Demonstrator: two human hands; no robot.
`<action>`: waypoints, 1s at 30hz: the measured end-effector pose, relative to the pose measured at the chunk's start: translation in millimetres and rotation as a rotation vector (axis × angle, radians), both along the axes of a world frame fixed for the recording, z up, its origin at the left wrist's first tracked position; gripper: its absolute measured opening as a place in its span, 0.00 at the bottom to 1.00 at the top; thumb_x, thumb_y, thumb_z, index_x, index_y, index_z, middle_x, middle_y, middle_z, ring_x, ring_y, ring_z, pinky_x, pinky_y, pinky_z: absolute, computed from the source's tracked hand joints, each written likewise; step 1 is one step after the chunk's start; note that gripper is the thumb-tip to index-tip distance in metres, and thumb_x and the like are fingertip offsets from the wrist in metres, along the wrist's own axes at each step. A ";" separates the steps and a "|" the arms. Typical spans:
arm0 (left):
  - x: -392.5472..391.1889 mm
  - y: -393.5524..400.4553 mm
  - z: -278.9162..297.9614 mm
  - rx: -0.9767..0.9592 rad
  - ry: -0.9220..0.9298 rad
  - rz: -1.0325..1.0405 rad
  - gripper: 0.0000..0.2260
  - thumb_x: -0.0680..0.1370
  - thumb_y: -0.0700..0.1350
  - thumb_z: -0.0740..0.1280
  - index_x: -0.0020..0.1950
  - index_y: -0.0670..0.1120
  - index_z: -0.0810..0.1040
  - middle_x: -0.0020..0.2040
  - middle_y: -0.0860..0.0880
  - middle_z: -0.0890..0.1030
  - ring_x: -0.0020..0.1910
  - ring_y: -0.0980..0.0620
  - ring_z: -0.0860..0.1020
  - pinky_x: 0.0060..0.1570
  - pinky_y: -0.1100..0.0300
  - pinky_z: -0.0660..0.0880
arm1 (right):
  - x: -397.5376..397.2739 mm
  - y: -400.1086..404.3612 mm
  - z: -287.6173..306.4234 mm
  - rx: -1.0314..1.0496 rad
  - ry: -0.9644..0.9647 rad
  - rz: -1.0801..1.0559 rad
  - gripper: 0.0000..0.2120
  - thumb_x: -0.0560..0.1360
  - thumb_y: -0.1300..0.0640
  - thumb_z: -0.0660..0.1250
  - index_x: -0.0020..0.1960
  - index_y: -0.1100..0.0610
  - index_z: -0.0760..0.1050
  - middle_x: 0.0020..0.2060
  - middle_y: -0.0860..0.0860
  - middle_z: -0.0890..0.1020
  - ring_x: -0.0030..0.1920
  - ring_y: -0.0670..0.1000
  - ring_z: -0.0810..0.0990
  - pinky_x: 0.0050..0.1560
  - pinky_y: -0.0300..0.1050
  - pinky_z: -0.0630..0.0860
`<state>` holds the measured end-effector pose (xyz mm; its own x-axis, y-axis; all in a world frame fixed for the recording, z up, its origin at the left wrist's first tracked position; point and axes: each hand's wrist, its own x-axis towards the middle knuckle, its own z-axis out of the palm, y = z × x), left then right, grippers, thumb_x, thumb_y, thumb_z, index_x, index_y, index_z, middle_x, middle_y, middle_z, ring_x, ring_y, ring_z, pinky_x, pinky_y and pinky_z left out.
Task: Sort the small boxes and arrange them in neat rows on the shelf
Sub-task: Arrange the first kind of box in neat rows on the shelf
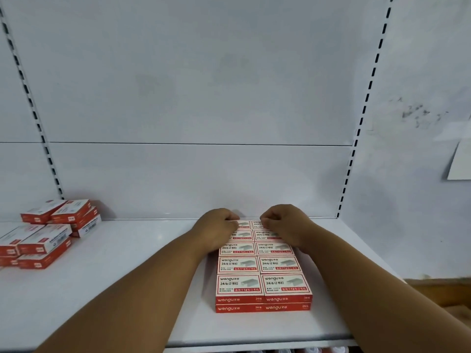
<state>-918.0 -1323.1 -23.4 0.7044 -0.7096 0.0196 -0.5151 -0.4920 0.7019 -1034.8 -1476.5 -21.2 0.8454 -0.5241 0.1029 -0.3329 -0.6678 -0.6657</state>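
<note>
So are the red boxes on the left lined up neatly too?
No, the loose staple boxes on the left of the shelf lie in a jumbled pile at different angles, unlike the tidy block of staple boxes.

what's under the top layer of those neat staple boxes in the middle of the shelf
A second layer of staple boxes; only its red front edge shows beneath the top layer. How far back it runs is covered.

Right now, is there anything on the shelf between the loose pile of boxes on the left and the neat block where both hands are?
Nothing visible does. Between the loose pile of boxes and the neat block lies only bare shelf. The left hand and right hand rest at the block's far end, fingers curled.
</note>
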 end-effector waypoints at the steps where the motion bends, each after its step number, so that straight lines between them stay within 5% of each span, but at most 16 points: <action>1: 0.7 0.0 -1.5 -0.020 0.017 0.005 0.12 0.80 0.46 0.63 0.61 0.50 0.80 0.53 0.51 0.83 0.49 0.53 0.82 0.53 0.55 0.78 | 0.2 -0.7 -1.8 0.009 -0.012 0.000 0.06 0.78 0.54 0.66 0.48 0.52 0.82 0.43 0.45 0.84 0.45 0.46 0.82 0.47 0.42 0.78; 18: 1.8 -3.5 -7.4 -0.063 0.028 0.016 0.10 0.79 0.45 0.61 0.55 0.53 0.80 0.48 0.55 0.83 0.45 0.56 0.82 0.48 0.57 0.79 | 4.6 -6.7 -12.5 0.088 -0.055 -0.005 0.06 0.78 0.53 0.65 0.48 0.50 0.81 0.43 0.44 0.84 0.45 0.45 0.82 0.44 0.40 0.76; 24: 6.2 2.2 -7.9 -0.282 0.241 0.137 0.12 0.80 0.42 0.60 0.60 0.50 0.79 0.55 0.51 0.81 0.51 0.52 0.80 0.57 0.54 0.77 | 4.4 -8.1 -12.3 0.208 -0.115 -0.090 0.14 0.78 0.49 0.61 0.46 0.55 0.81 0.43 0.51 0.84 0.45 0.53 0.83 0.47 0.47 0.76; 30: 8.7 2.4 -12.2 -0.202 0.149 0.144 0.07 0.77 0.42 0.64 0.49 0.51 0.80 0.46 0.52 0.83 0.47 0.51 0.82 0.52 0.52 0.79 | -1.4 -16.9 -14.6 -0.062 -0.004 -0.158 0.10 0.78 0.49 0.63 0.47 0.52 0.80 0.42 0.46 0.83 0.45 0.47 0.79 0.44 0.43 0.73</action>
<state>-909.3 -1320.8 -35.6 0.8032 -0.5945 0.0392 -0.3339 -0.3947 0.8560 -1036.3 -1493.5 -35.9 0.7522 -0.6434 0.1420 -0.4348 -0.6467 -0.6267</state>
